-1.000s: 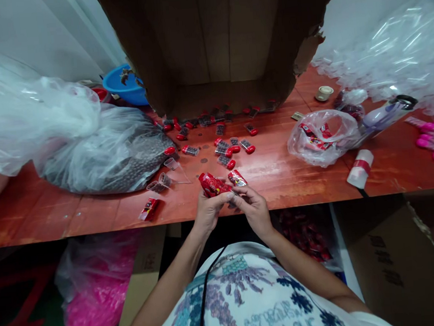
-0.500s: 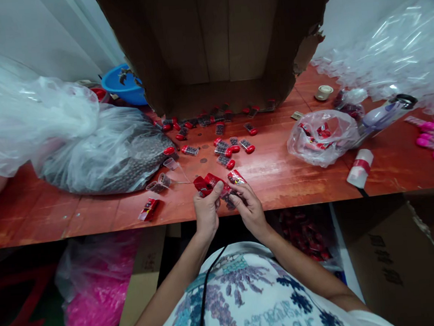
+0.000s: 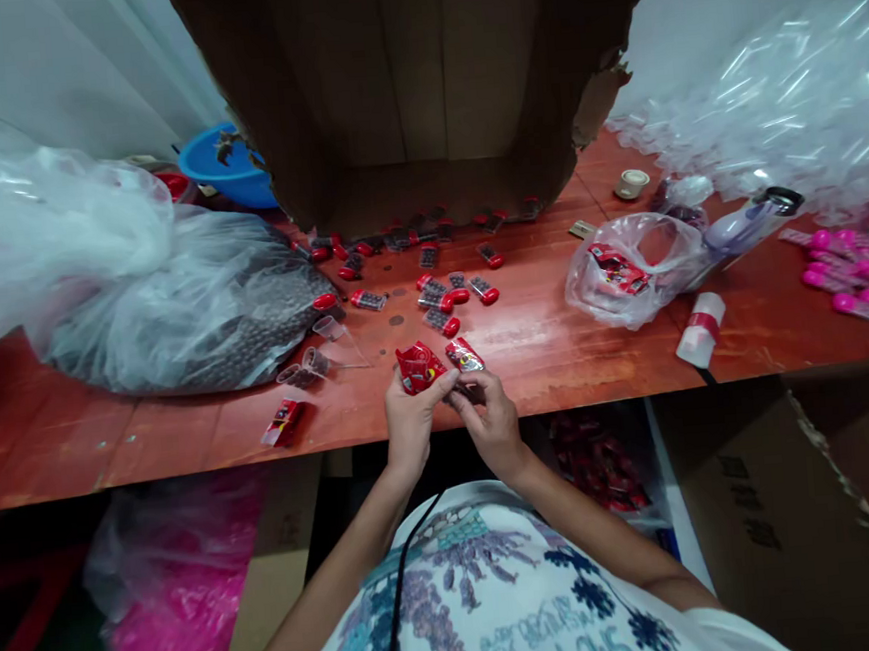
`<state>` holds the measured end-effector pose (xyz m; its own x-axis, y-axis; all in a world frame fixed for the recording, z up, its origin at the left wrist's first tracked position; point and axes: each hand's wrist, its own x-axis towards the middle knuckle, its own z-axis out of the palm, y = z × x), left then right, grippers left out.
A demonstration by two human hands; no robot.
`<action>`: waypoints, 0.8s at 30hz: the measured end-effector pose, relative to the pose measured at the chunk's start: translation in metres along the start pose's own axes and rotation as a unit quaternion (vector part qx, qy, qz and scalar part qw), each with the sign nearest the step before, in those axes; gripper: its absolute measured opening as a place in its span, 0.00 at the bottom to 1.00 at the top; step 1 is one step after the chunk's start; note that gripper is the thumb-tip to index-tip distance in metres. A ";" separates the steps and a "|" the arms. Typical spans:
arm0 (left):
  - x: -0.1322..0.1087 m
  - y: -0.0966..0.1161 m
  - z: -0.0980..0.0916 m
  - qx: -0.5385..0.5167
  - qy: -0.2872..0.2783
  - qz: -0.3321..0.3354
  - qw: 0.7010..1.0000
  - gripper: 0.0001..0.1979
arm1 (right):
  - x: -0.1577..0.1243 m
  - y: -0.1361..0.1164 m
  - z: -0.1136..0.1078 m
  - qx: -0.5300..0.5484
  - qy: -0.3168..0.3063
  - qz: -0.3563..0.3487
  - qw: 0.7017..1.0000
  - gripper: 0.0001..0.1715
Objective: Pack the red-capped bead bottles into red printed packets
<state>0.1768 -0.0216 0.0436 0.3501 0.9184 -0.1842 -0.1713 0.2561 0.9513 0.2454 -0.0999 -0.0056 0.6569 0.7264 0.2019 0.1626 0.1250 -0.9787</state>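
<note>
My left hand (image 3: 410,426) is closed on a red printed packet (image 3: 419,367) near the front edge of the table. Close beside it, my right hand (image 3: 493,423) pinches a small dark item, mostly covered by the fingers; I cannot tell its kind. Another red and silver packet (image 3: 465,354) shows just beyond the right fingertips, and whether it is held or lies on the table is unclear. Several clear, red-capped little bottles of dark beads (image 3: 440,322) lie scattered further back. To the left are small clear cups (image 3: 315,361) and a red box-like packet (image 3: 284,423).
A large cardboard box (image 3: 422,116) lies open toward me at the back. A clear bag of dark beads (image 3: 200,314) is at left, near a blue basin (image 3: 231,171). On the right are a bag of red packets (image 3: 626,275), a white roll (image 3: 701,332) and pink-capped tubes (image 3: 859,272).
The red packet in my left hand has turned so its printed face shows more. The dark item at my right fingers is more covered. The whole view has shifted slightly.
</note>
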 end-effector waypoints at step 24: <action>-0.006 -0.012 0.002 -0.053 0.007 -0.042 0.998 0.13 | 0.005 -0.009 0.009 0.170 0.038 0.121 0.977 0.16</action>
<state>0.1782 -0.0305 0.0338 0.3554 0.8959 -0.2667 -0.2381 0.3627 0.9010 0.2408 -0.0914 0.0042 0.7004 0.7121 -0.0477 -0.2499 0.1821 -0.9510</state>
